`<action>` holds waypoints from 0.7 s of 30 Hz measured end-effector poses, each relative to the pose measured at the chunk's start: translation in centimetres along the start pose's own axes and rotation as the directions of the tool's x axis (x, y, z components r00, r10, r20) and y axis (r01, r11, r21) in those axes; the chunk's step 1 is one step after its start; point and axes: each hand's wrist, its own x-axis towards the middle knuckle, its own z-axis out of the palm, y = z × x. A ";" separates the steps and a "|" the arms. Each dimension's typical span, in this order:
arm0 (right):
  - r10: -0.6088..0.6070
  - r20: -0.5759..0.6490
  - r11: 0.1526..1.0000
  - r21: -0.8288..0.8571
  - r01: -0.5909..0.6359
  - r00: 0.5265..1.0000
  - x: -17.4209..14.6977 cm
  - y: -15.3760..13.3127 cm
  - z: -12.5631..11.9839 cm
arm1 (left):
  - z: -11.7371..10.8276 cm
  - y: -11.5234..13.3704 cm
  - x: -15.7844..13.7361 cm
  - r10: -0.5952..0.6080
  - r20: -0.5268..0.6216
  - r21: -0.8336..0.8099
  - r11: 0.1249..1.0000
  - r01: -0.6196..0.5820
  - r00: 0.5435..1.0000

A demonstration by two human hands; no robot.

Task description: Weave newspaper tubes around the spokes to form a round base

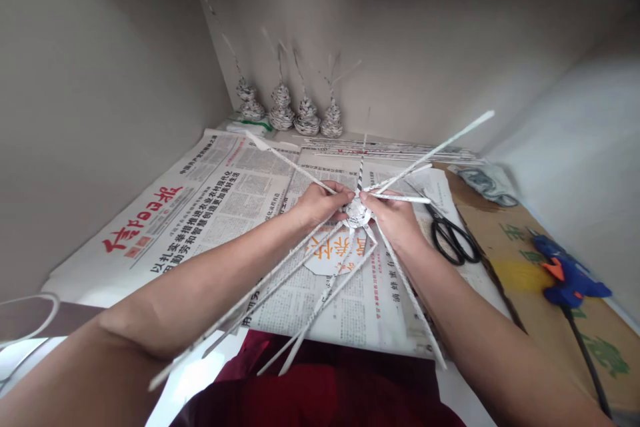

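Between my hands is a small round woven paper base, with several rolled newspaper strips radiating from it in all directions. My left hand pinches its left edge, thumb on top. On the opposite side, my right hand grips the right edge with thumb and fingers closed. Several strips slant down toward my lap, and one dark-striped strip points away to the back. Beneath the weaving lies a pale card piece with orange characters. The fingertips under the base are hidden.
Newspaper sheets cover the table. Black scissors lie right of my right hand. A blue glue gun rests on cardboard. Woven gourd shapes stand by the back wall, near a bundle of paper rods and a crumpled cloth.
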 end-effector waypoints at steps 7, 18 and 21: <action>-0.030 0.017 1.000 0.002 0.030 0.999 -0.1 0.2 0.1 | 0.0 0.0 0.2 0.012 -0.050 -0.022 1.000 -0.014 0.999; 0.027 -0.092 0.998 -0.055 -0.032 0.995 1.4 -1.3 -1.7 | -1.0 0.2 0.3 -0.116 0.263 -0.141 0.977 0.157 0.958; 0.081 -0.044 0.990 -0.111 -0.086 0.996 2.2 -1.7 -2.9 | -1.0 0.0 0.4 -0.124 0.298 -0.125 0.978 0.168 0.946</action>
